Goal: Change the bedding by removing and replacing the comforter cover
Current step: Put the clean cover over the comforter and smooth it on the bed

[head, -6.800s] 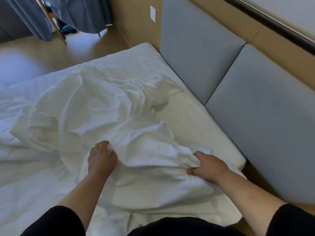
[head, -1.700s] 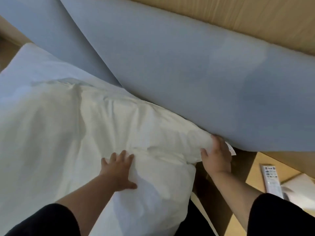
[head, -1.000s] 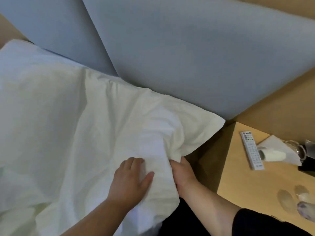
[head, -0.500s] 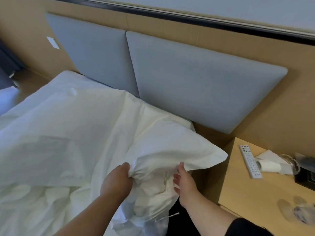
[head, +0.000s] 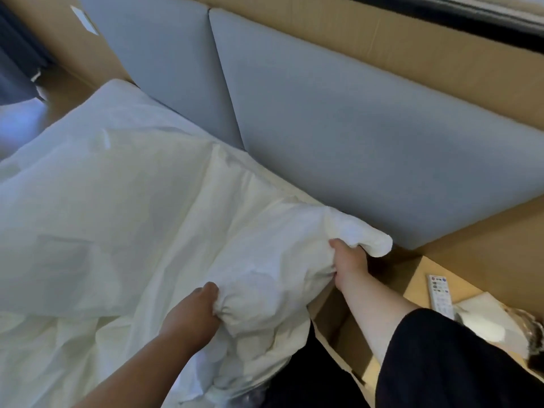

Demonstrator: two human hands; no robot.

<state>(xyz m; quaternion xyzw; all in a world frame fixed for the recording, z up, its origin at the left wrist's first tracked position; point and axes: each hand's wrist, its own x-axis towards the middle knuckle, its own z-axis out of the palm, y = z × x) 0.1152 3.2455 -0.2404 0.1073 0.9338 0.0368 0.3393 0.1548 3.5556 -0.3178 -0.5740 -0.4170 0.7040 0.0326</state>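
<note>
Right hand point(head: 347, 262) shifted out to comforter cover point(head: 176, 219) corner, gripping it by grey headboard point(head: 353, 128); left hand point(head: 195, 312) fisted in bunched fabric nearer. Bench point(head: 418, 284) w/ remote point(head: 440, 295) right of hands.

We see the bed point(head: 123, 92) running toward ten o'clock, the white comforter point(head: 141, 219) rumpled across it. At four o'clock the table point(head: 418, 278) carries a remote point(head: 440, 295).

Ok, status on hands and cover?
Left hand gripping bunched cover. Right hand gripping its corner by the headboard. Nothing in the way.
</note>
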